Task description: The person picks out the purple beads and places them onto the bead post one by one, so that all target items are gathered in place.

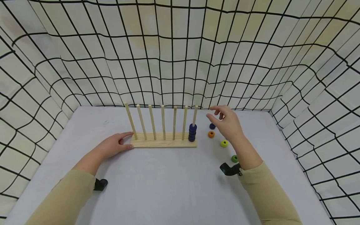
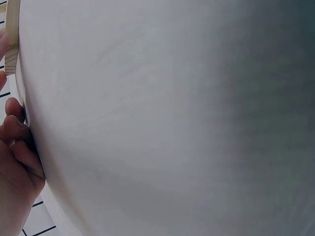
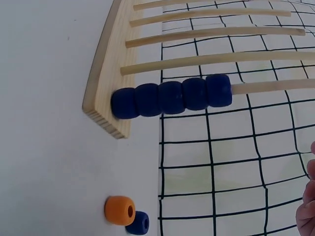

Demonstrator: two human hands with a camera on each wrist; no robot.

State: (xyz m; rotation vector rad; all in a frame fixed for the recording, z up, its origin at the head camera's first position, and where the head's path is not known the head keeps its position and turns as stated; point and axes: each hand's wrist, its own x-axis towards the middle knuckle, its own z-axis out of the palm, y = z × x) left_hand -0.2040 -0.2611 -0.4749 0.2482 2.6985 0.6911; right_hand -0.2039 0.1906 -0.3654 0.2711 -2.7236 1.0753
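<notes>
Clock centred on the wooden board (image 1: pixel 163 144), person at 6. Left hand (image 1: pixel 112 145) at 9, thumb and forefinger gripping the board's end. Right hand (image 1: pixel 227 123) between 2 and 3, raised, thumb and forefinger parted, nothing between them.

Five blue beads (image 1: pixel 192 132) stacked on the end peg (image 1: pixel 195 115) at 3; the other six pegs (image 1: pixel 162 120) bare. Loose on the white table (image 1: pixel 160 184): blue bead (image 1: pixel 212 126) between 2 and 3, orange bead (image 1: pixel 211 134) and yellow bead (image 1: pixel 223 143) at 3, green bead (image 1: pixel 234 158) between 3 and 4.

Step in hand, my read: threading beads by colour, blue first, right hand between beads. Next move probably calls for pinching the loose blue bead, lifting it above the peg tip and lining up its hole, left hand steadying the board.

Brands, labels: none legible. Black wrist mounts (image 1: pixel 230 170) carry no lettering I can read.
</notes>
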